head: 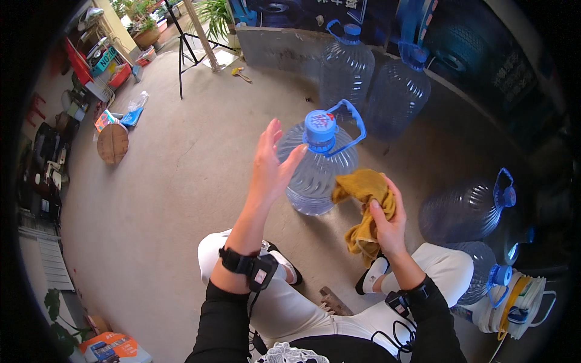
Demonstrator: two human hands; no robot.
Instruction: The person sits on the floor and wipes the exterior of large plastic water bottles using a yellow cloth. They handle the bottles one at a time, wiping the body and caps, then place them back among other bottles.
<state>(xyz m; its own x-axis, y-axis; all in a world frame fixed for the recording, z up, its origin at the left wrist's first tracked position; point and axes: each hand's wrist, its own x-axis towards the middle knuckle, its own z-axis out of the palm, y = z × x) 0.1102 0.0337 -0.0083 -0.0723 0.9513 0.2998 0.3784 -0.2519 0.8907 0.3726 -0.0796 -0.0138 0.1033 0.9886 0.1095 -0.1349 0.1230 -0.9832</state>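
Observation:
Before my knees a large clear plastic water jug (313, 181) stands upright on the concrete floor. Its blue screw cap (320, 125) bears writing, and a blue loop handle (356, 120) sticks out to the right of the neck. My left hand (274, 161) is at the jug's left side near the neck, fingers apart and nothing in it; whether the thumb touches the jug I cannot tell. My right hand (390, 218) grips a crumpled mustard-yellow cloth (365, 195) at the jug's lower right. Part of the jug's right side is hidden behind the cloth.
Two similar jugs (347, 68) stand by the low wall. More jugs (458, 213) and white buckets (522, 308) are at my right. A black tripod (181, 45), a brush (241, 75) and a round wooden board (112, 144) are farther off. A cardboard box (115, 347) is lower left.

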